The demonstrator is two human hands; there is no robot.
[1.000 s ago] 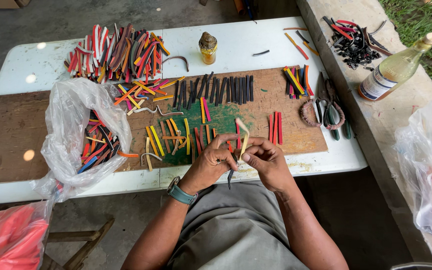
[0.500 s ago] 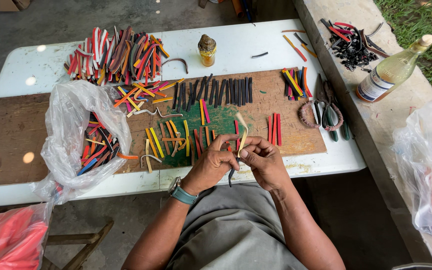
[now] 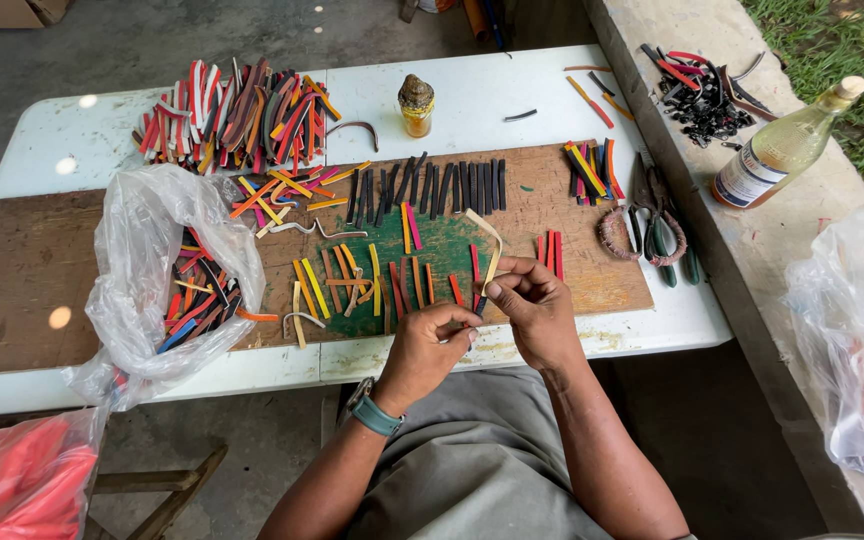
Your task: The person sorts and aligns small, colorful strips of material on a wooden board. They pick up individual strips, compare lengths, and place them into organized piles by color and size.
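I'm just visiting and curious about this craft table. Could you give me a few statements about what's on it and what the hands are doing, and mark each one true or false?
1. The right hand pinches a pale yellow strip that rises above the fingers. True.
2. The left hand wears a teal wristwatch. True.
3. The clear plastic bag on the table is filled with black strips only. False: it holds strips of mixed colours, red, blue, orange and black among them.
4. The glass bottle stands upright on the brown board. False: it lies tilted on the concrete ledge beside the table.
5. A row of black strips lies on the board. True.
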